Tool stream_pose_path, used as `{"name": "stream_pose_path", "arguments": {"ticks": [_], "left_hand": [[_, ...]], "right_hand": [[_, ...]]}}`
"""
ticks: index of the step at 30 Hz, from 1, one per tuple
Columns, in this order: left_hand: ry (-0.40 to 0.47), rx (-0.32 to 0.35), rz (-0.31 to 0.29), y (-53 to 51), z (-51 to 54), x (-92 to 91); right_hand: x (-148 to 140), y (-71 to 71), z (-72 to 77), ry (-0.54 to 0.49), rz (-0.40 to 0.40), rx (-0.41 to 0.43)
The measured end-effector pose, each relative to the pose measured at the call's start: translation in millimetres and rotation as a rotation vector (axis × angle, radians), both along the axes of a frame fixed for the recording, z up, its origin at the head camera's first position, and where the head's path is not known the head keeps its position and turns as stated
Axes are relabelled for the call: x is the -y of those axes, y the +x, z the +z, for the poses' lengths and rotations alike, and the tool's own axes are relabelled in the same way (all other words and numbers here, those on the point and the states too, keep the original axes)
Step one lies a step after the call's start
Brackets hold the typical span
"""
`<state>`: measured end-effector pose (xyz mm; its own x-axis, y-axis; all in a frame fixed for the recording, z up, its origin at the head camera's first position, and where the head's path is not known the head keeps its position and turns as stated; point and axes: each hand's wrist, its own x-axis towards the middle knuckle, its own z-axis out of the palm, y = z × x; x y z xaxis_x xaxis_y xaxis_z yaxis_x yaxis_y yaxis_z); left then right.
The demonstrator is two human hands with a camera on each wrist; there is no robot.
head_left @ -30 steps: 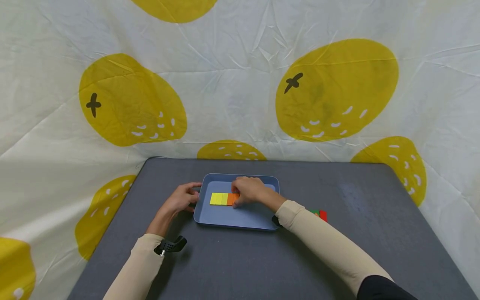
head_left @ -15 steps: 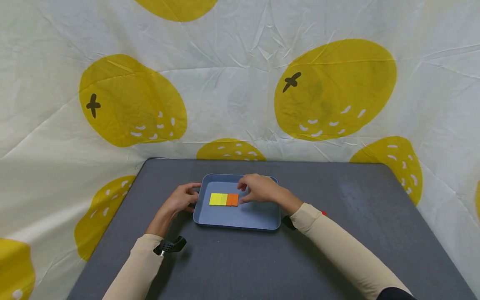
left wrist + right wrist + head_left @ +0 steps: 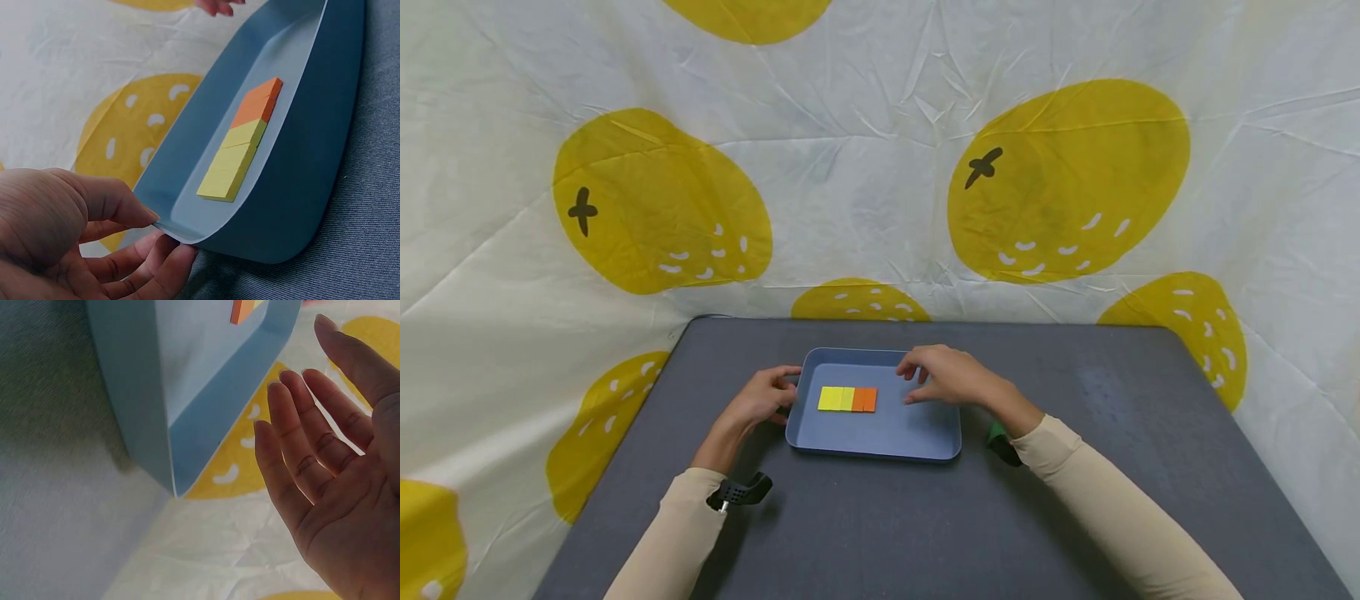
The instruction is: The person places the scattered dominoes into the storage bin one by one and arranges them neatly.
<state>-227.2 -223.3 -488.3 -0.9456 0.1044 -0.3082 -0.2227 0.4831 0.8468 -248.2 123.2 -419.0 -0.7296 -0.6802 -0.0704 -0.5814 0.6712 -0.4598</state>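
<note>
Left hand pinched smooth tray at left edge, right hand hovered, fingers apart, flat blocks sat flush

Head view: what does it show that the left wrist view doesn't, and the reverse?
Only the head view: the whole right hand and a partly hidden green item near it.

Only the left wrist view: a close look at how the left hand pinches the tray rim.

Both: the blue tray, the left hand at its edge, and the yellow and orange blocks.
</note>
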Motion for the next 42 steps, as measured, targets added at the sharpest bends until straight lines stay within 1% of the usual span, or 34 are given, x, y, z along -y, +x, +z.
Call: {"name": "stream_pose_path", "arguments": {"ticks": [8, 16, 22, 27, 34, 37, 42], "left_hand": [[0.005, 0.001, -0.003, 1.9, 1.2, 1.9], [0.009, -0.004, 0.001, 1.5, -0.3, 1.6], [0.005, -0.003, 0.007, 0.8, -1.4, 1.0], [0.002, -0.002, 0.011, 1.1, -1.2, 0.5], [0.001, -0.008, 0.014, 1.1, -2.1, 0.0], [-0.001, -0.013, 0.016, 0.8, -2.6, -0.3], [0.004, -0.015, 0.013, 0.3, -2.7, -0.5]], "right_hand": [[-22.6, 4.7, 1.0, -0.012, -0.006, 0.007], [-43.4, 6.2, -6.5, -0.036, -0.024, 0.018], [-56.8, 11.8, -7.6, -0.06, -0.035, 0.018], [-68.3, 14.0, -11.8, -0.072, -0.038, 0.019], [-84.9, 17.6, -17.9, -0.082, -0.075, 0.05], [-92.3, 19.4, -19.6, -0.082, -0.076, 0.049], [-103.6, 23.8, -23.1, -0.069, -0.111, 0.04]]}}
